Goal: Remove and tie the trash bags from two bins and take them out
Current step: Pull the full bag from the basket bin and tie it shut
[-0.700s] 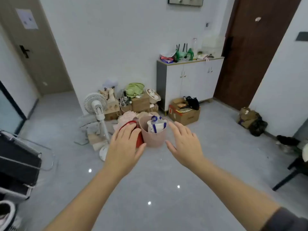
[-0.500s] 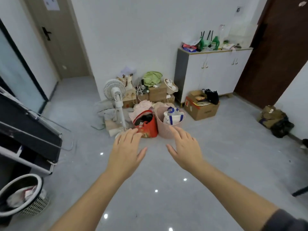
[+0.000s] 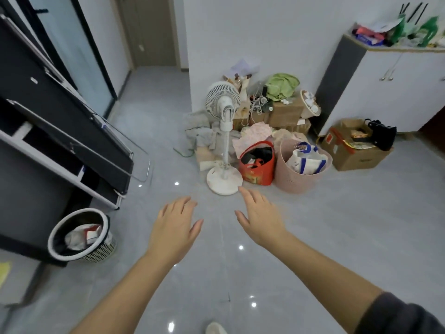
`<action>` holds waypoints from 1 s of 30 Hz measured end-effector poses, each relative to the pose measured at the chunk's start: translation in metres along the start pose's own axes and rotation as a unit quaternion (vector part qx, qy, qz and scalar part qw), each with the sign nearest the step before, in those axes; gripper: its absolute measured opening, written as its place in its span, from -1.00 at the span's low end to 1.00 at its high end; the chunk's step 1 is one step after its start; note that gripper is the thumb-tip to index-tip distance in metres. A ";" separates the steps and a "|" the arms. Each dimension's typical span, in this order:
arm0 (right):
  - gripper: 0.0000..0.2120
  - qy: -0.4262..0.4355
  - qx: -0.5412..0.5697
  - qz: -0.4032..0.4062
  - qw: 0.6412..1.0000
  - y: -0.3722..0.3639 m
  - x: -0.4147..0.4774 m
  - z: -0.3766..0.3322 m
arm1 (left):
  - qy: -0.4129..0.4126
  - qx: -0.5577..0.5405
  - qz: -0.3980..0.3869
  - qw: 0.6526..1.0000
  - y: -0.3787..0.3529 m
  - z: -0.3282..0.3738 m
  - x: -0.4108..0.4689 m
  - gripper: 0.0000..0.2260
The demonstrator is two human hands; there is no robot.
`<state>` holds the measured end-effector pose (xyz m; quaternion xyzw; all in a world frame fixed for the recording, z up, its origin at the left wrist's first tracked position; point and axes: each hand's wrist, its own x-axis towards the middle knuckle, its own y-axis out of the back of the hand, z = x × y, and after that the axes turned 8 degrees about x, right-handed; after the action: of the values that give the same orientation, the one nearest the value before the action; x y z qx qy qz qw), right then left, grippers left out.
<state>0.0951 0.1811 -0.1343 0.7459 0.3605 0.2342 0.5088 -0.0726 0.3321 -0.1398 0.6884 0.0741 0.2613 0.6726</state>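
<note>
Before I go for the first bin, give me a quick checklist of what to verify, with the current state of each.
1. Left hand free: ok, open and holding nothing.
2. Right hand free: ok, open and holding nothing.
3. White bin located: ok, on the floor at left, beside the dark cabinet.
4. White bin has a bag to pull: ok, dark liner with rubbish inside.
5. Pink bin located: ok, between the red bag and a cardboard box.
6. Pink bin has a liner: cannot tell, only a white and blue bag shows inside.
</note>
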 end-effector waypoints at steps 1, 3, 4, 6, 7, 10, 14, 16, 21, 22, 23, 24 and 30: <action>-0.44 0.004 -0.002 -0.014 1.000 -0.010 0.014 -0.012 | 0.013 -0.001 -0.009 1.000 -0.006 -0.020 0.000 -0.61; -0.45 0.017 -0.012 -0.039 0.999 -0.031 0.038 -0.035 | 0.041 -0.002 -0.032 0.999 -0.017 -0.059 -0.003 -0.64; -0.46 0.021 -0.015 -0.051 0.998 -0.042 0.049 -0.048 | 0.053 0.003 -0.038 0.998 -0.023 -0.079 -0.005 -0.67; -0.48 0.029 -0.025 -0.073 0.997 -0.066 0.071 -0.075 | 0.069 0.012 -0.047 0.996 -0.035 -0.121 -0.006 -0.71; -0.50 0.034 -0.032 -0.082 0.996 -0.079 0.082 -0.088 | 0.072 0.015 -0.055 0.996 -0.041 -0.143 -0.005 -0.72; -0.52 0.031 -0.033 -0.111 0.993 -0.126 0.112 -0.133 | 0.074 0.021 -0.099 0.992 -0.063 -0.211 -0.003 -0.75; -0.54 0.020 -0.033 -0.145 0.989 -0.195 0.151 -0.197 | 0.068 0.028 -0.155 0.985 -0.096 -0.304 -0.002 -0.75; -0.54 0.018 -0.025 -0.162 0.986 -0.229 0.172 -0.227 | 0.075 0.024 -0.182 0.980 -0.117 -0.350 -0.004 -0.76; -0.54 0.026 -0.002 -0.214 0.977 -0.321 0.223 -0.285 | 0.137 0.035 -0.229 0.963 -0.180 -0.445 -0.018 -0.82; -0.54 0.031 0.000 -0.224 0.974 -0.344 0.234 -0.293 | 0.150 0.032 -0.232 0.961 -0.198 -0.463 -0.021 -0.81; -0.53 0.034 0.003 -0.233 0.972 -0.368 0.247 -0.300 | 0.163 0.025 -0.230 0.959 -0.218 -0.482 -0.023 -0.80; -0.53 0.033 0.006 -0.243 0.969 -0.394 0.258 -0.308 | 0.177 0.017 -0.233 0.956 -0.240 -0.502 -0.028 -0.81; -0.53 -0.003 0.060 -0.268 0.962 -0.569 0.325 -0.342 | 0.262 0.024 -0.248 0.932 -0.380 -0.624 -0.059 -0.78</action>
<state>-0.1147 0.7619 -0.5403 0.6523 0.5588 0.0651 0.5079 -0.3151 0.8909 -0.5477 0.5715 0.4221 0.2550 0.6559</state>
